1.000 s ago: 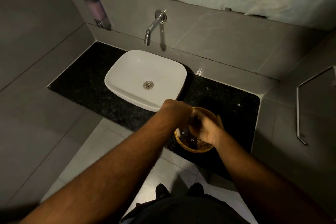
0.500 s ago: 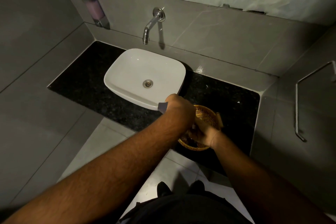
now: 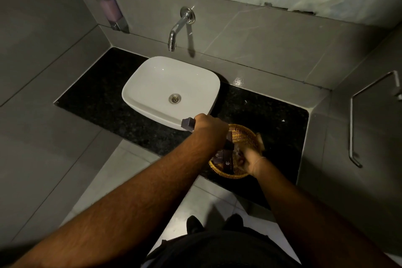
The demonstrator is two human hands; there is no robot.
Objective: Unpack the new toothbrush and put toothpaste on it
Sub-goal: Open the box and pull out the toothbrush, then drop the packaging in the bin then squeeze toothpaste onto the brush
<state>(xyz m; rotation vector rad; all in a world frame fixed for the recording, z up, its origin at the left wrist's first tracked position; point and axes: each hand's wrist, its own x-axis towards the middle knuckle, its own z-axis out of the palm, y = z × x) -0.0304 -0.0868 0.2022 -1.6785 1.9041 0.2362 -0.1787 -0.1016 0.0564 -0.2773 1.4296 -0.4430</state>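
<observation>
Head view: the right hand (image 3: 250,162) is blurred inside the wicker basket (image 3: 243,135) at 5 o'clock of the basin (image 3: 152,85) on the dark worktop (image 3: 97,98); its grip cannot be told. The left hand (image 3: 208,126) is closed round a long dark box (image 3: 188,123), mostly hidden by the fist. Since half a second ago, two more dark boxes (image 3: 221,159) show uncovered in the basket.

The black speckled stone countertop (image 3: 91,102) lies bare left of the white square ceramic basin (image 3: 152,85). To the right, the round woven wicker basket (image 3: 243,135), crowded with small dark boxes (image 3: 219,156), sits near the front edge; bare stone lies behind it.
</observation>
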